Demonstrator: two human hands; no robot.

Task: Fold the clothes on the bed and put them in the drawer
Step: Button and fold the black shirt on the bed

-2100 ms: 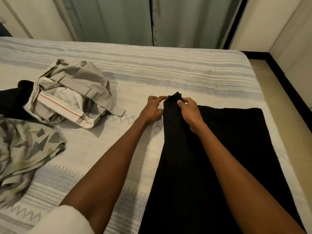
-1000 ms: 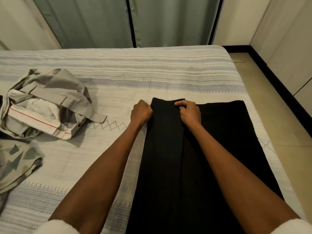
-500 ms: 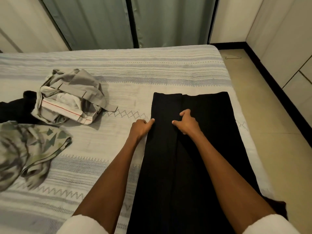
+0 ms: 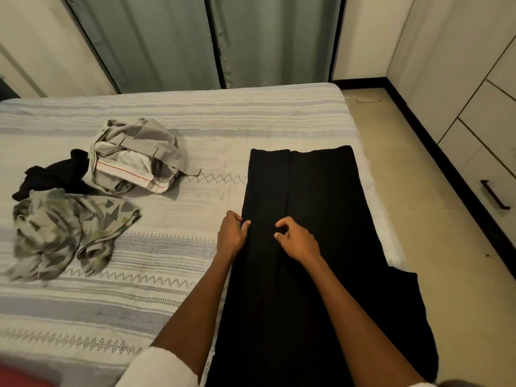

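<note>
A long black garment [image 4: 315, 191] lies flat along the right side of the bed [image 4: 195, 129], folded lengthwise with a crease down its middle. Its lower right part hangs over the bed's edge. My left hand [image 4: 231, 235] pinches the garment's left edge about halfway along. My right hand [image 4: 299, 239] rests on the cloth by the crease, fingers loosely curled and apart, holding nothing. A drawer front with a dark handle [image 4: 494, 194] sits low in the cabinet wall on the right.
Unfolded clothes lie on the left half of the bed: a grey garment [image 4: 139, 155], a small black piece [image 4: 55, 174] and a green patterned one [image 4: 64, 227]. Curtains [image 4: 212, 40] hang behind the bed. A strip of bare floor [image 4: 435, 219] runs between bed and cabinets.
Both hands have slid from the garment's far end back toward me along the fold, which now lies flat. My view has pulled back and the right hand has loosened.
</note>
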